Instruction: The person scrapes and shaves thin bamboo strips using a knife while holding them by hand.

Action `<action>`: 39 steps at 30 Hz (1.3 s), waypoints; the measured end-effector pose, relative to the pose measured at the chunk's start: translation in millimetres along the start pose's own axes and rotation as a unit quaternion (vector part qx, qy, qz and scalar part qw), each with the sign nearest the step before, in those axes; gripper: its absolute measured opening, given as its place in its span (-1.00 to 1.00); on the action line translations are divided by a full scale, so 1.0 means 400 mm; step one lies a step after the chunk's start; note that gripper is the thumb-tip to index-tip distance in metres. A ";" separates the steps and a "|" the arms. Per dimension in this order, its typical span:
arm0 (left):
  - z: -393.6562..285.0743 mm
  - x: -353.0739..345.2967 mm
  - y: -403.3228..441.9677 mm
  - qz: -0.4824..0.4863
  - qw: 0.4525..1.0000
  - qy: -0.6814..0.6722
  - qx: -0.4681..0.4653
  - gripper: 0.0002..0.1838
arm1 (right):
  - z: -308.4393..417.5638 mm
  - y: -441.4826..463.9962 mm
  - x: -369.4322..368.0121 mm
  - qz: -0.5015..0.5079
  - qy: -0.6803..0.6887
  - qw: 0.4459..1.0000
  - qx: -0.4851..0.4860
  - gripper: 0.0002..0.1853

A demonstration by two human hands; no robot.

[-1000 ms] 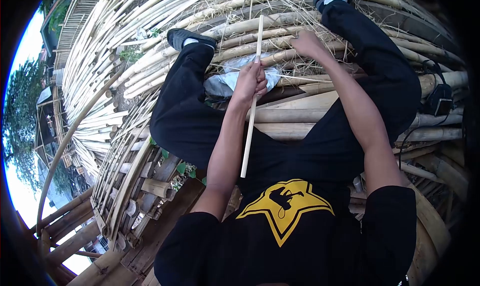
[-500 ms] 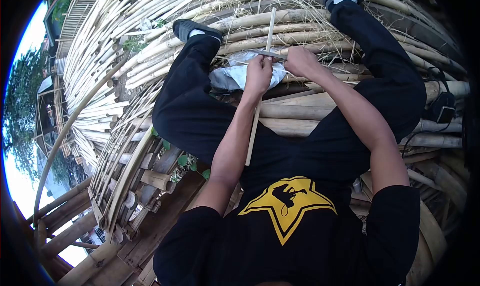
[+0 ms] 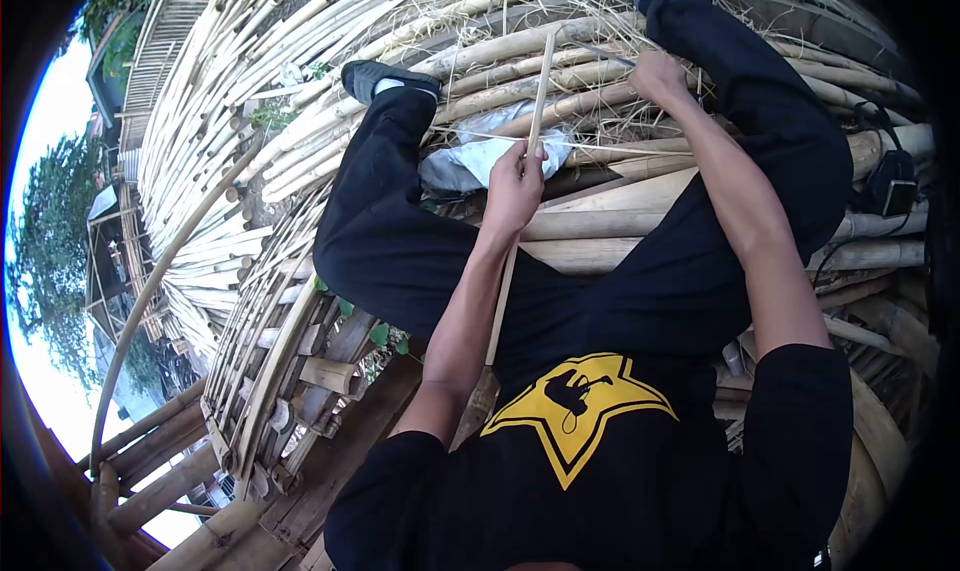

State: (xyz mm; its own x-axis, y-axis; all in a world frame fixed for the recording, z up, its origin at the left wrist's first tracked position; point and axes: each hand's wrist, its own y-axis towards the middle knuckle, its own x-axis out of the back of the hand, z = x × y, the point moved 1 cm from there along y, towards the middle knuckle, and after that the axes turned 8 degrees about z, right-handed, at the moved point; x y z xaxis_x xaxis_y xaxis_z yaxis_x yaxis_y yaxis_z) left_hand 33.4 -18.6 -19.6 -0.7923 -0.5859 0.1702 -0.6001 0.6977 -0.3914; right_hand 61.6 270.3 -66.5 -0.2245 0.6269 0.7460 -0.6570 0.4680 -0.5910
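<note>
My left hand (image 3: 515,186) is closed around a long, thin bamboo strip (image 3: 542,93), which slants from beyond my fingers back along my forearm to my lap. Farther forward and to the right, my right hand (image 3: 660,79) is closed on the handle of a knife, its fingers wrapped round it. The grey knife blade (image 3: 606,55) points left, apart from the strip. Beneath and just beyond my left hand lies a crumpled whitish plastic sheet (image 3: 465,161). Thin shavings (image 3: 590,6) are scattered over the bamboo poles ahead.
Bamboo poles (image 3: 585,224) lie between my legs and across the ground in front. At the left, a stack of split bamboo (image 3: 265,356) stands near a long curved pole (image 3: 150,291). A black strapped device (image 3: 893,186) rests by my right leg.
My right hand has moved forward and right with the knife, away from the strip and my left hand. My left hand has shifted slightly back, still gripping the strip.
</note>
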 end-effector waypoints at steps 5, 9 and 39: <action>-0.050 0.009 0.075 0.011 0.992 -0.096 0.078 -0.75 | 0.119 -0.053 -0.035 0.010 0.095 0.994 0.057 -0.64; 0.004 0.007 0.102 -0.022 0.999 0.022 0.041 -0.68 | 0.194 -0.133 -0.068 0.062 0.049 0.989 0.128 -0.64; 0.006 0.016 0.047 0.021 0.996 0.021 0.084 -0.69 | 0.004 0.007 0.021 -0.055 0.119 0.989 -0.066 -0.60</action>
State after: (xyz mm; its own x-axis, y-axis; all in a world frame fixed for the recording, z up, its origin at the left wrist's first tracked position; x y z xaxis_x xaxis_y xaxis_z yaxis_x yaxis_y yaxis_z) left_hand 17.1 -10.2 -27.9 -0.8219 -0.5378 0.1876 -0.5429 0.6398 -0.5441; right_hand 56.8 276.0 -61.6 0.0284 0.6889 0.7243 -0.5654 0.6086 -0.5567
